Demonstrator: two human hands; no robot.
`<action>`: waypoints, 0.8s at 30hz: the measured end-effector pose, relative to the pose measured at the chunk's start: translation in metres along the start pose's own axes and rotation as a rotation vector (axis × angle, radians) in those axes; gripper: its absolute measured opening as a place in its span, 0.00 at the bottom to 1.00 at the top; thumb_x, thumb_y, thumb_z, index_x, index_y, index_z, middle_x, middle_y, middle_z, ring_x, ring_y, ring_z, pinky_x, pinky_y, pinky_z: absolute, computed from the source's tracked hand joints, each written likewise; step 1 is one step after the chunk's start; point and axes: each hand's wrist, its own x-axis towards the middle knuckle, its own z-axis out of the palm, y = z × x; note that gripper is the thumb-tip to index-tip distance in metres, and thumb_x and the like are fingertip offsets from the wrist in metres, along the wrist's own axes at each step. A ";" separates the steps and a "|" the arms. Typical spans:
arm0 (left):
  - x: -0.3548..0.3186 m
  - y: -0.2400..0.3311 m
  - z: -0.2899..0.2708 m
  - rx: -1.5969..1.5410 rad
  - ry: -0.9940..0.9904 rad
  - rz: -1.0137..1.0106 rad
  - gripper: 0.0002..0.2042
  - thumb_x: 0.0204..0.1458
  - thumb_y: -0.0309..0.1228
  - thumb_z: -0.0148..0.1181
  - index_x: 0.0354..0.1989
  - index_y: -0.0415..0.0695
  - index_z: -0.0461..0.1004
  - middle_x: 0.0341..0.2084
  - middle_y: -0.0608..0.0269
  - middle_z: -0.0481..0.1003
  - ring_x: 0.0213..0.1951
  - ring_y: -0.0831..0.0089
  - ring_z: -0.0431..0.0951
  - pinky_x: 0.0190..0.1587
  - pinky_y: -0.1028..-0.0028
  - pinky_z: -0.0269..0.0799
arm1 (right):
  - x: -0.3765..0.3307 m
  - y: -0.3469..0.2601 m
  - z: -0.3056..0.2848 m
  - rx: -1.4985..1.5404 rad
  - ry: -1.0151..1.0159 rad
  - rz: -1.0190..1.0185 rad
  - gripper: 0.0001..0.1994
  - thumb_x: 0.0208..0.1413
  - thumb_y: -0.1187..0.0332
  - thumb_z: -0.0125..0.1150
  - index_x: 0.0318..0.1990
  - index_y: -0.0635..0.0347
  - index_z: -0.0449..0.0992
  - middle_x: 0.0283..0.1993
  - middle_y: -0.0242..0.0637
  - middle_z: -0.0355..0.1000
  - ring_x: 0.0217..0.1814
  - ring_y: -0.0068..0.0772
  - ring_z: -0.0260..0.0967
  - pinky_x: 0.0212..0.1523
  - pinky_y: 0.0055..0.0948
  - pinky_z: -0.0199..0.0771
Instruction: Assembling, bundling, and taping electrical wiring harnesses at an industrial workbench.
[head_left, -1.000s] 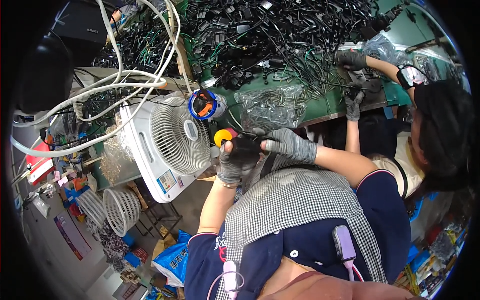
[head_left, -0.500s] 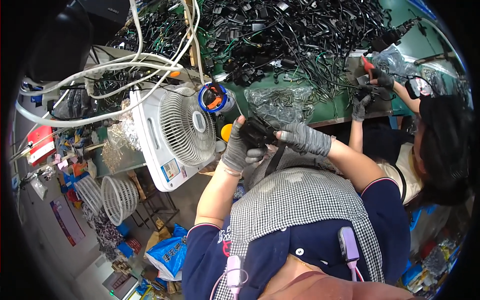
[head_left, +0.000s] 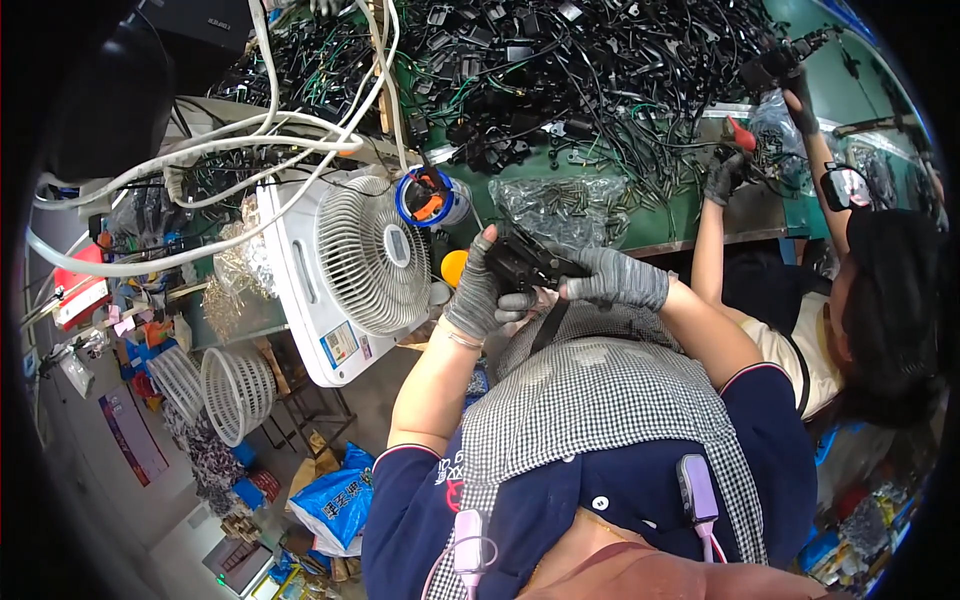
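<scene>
Just in front of my apron, both my hands, in grey knitted gloves with bare fingertips showing, hold a black plastic part [head_left: 517, 262]. My left hand [head_left: 474, 298] wraps its left side, thumb pointing up along the edge and fingers curled below. From the right, my right hand [head_left: 622, 279] pinches the part's right end between thumb and fingers. A black strap or cable [head_left: 549, 325] hangs below the part over the apron. The part's underside and its exact kind are hidden by my fingers.
A white fan [head_left: 375, 255] stands close to my left hand, beside a blue-rimmed tub [head_left: 430, 198]. Beyond my hands lie a clear bag of screws [head_left: 565, 207] and a heap of black cabled parts [head_left: 560, 75]. At right, a co-worker's gloved hand [head_left: 722, 182] holds a dark part.
The black part has turned slightly in my hands, and my right thumb has shifted along it. The co-worker's far hand has risen to a hanging black tool.
</scene>
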 end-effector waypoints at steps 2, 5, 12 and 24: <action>0.004 0.006 -0.003 -0.007 0.018 0.042 0.34 0.45 0.60 0.49 0.49 0.39 0.64 0.27 0.59 0.73 0.08 0.83 0.49 0.07 0.85 0.44 | 0.002 0.009 -0.007 -0.069 0.010 -0.018 0.24 0.50 0.55 0.57 0.52 0.60 0.66 0.27 0.30 0.70 0.25 0.23 0.63 0.26 0.24 0.66; 0.020 0.017 -0.016 -0.023 0.056 0.129 0.33 0.46 0.58 0.51 0.50 0.40 0.63 0.26 0.59 0.73 0.10 0.78 0.57 0.09 0.81 0.54 | 0.013 0.036 -0.026 -0.860 0.399 -0.047 0.18 0.50 0.56 0.56 0.41 0.62 0.73 0.28 0.38 0.72 0.30 0.34 0.68 0.35 0.32 0.68; 0.125 0.065 -0.091 1.675 1.023 0.643 0.26 0.46 0.40 0.58 0.52 0.39 0.62 0.49 0.41 0.65 0.51 0.51 0.66 0.47 0.60 0.68 | 0.058 0.118 -0.267 -0.603 1.472 0.288 0.13 0.51 0.61 0.53 0.33 0.63 0.73 0.32 0.51 0.71 0.34 0.47 0.67 0.39 0.38 0.66; 0.168 0.131 -0.121 2.168 1.298 0.684 0.19 0.44 0.23 0.50 0.49 0.43 0.64 0.43 0.44 0.68 0.43 0.50 0.70 0.46 0.62 0.68 | 0.086 0.072 -0.219 -1.085 1.001 -0.104 0.06 0.45 0.70 0.53 0.30 0.54 0.76 0.30 0.44 0.72 0.33 0.43 0.70 0.36 0.35 0.71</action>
